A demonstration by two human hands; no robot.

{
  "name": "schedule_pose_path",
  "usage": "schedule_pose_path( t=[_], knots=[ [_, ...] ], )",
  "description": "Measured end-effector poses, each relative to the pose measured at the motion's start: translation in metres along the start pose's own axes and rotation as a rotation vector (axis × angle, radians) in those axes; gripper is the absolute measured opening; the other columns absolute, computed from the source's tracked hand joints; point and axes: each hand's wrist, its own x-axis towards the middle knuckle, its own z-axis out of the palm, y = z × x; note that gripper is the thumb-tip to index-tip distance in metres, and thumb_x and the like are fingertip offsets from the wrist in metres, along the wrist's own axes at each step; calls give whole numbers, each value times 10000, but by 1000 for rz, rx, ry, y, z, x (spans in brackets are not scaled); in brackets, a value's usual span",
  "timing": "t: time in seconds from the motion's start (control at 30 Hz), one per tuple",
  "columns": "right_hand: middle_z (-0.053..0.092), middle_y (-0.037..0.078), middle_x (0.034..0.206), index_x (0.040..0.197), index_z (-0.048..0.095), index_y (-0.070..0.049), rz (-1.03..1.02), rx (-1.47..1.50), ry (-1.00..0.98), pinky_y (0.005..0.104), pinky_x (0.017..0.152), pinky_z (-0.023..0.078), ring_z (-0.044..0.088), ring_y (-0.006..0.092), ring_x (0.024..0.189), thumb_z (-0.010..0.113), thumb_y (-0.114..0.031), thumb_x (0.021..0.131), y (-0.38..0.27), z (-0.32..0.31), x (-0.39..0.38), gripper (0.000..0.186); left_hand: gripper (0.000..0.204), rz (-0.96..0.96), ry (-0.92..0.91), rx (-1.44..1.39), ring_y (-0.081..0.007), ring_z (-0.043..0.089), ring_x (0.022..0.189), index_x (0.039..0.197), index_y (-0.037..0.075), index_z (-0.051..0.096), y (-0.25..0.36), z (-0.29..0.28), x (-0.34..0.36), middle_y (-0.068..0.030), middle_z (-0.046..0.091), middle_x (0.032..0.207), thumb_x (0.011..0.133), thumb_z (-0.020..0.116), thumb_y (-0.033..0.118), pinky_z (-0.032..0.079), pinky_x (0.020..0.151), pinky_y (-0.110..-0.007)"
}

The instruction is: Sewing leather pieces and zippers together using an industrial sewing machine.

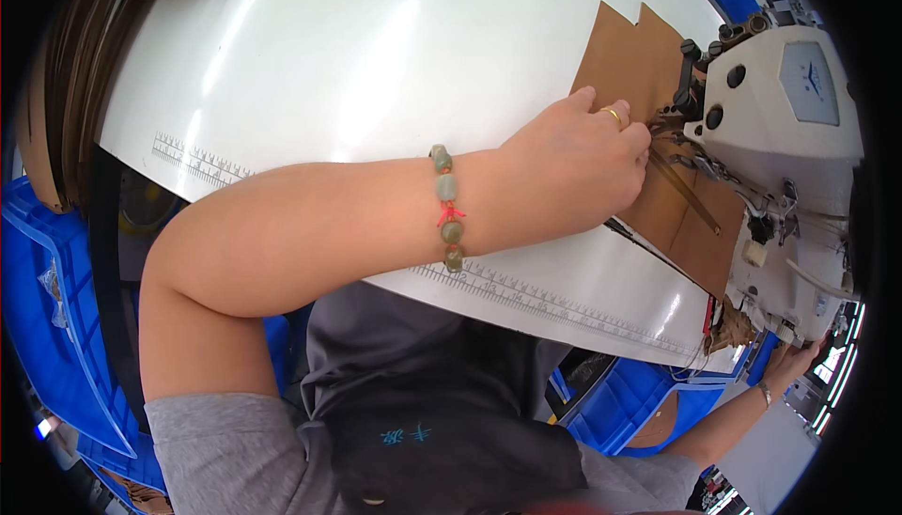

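My left hand is on the brown sheet, my right hand is far off by the machine

My two hands are well apart. My left hand (573,163) rests on top of the brown sheet (631,50), with its fingers bent and the tips down on it. I think that is to keep the sheet flat and stop it sliding. I can't tell if my fingers pinch any of it. My right hand (800,357) is out at the edge, next to the low end of the sewing machine (785,134). It may be there to steady or work something, but I can't tell if it grips or only touches.

The brown sheet lies on the white table (376,73), partly under the machine's head. My left fingers are just beside the metal parts there, maybe because that spot needs the most care. A thin strip (691,197) lies slanting across the brown part nearer to me.

Ruler marks (554,308) run along my side of the table, handy for measuring. Brown scraps (731,327) hang by the table's corner. More brown pieces (70,73) hang in a thick bunch at my left, I guess to be easy to reach. One blue bin (56,271) is below them, and another blue bin (611,407) is under the table's right side.
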Motion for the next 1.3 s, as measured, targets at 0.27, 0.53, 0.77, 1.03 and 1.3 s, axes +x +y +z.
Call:
schedule_pose_path(
  t=[0.27, 0.53, 0.77, 1.03, 1.3],
  knots=[
    [542, 151, 1541, 1520, 537, -115, 24, 59, 22, 593, 1105, 511, 537, 353, 1392, 607, -416, 1078, 6, -1, 1, 539, 438, -3, -3, 7, -241, 627, 1192, 1224, -2, 736, 1, 0, 0, -73, 684, 1123, 928, 729, 321, 510, 966, -356],
    [538, 166, 1538, 1544, 464, -44, -199, 97, 68, 587, 1131, 501, 524, 356, 1409, 602, -407, 1078, 38, -14, 17, 607, 433, -5, -3, 34, -234, 629, 1184, 1217, -1, 738, 2, 0, 1, -71, 684, 1126, 922, 729, 316, 514, 961, -357],
    [618, 210, 1422, 1443, 534, 57, -181, 415, 20, 503, 1090, 560, 609, 355, 1318, 618, -275, 1067, 94, -31, 37, 509, 444, -5, -4, 34, -221, 622, 1207, 1223, 9, 719, 3, 0, 1, -58, 686, 1174, 915, 738, 328, 524, 980, -362],
    [724, 246, 1137, 1114, 662, 170, -987, -132, 227, 446, 949, 587, 705, 341, 1030, 527, -163, 1091, 20, 116, -199, 361, 373, 6, 57, -89, -247, 657, 1241, 1179, 83, 739, -4, -6, 3, -34, 709, 1249, 902, 775, 330, 553, 1023, -393],
    [667, 110, 991, 965, 745, -30, -1198, -533, -1008, 433, 948, 541, 644, 309, 1081, 837, -198, 794, 9, 295, -363, 256, 326, 50, -54, -42, -275, 704, 1187, 1132, 97, 780, 4, -24, 15, -46, 740, 1205, 864, 823, 278, 590, 926, -361]
  ],
)
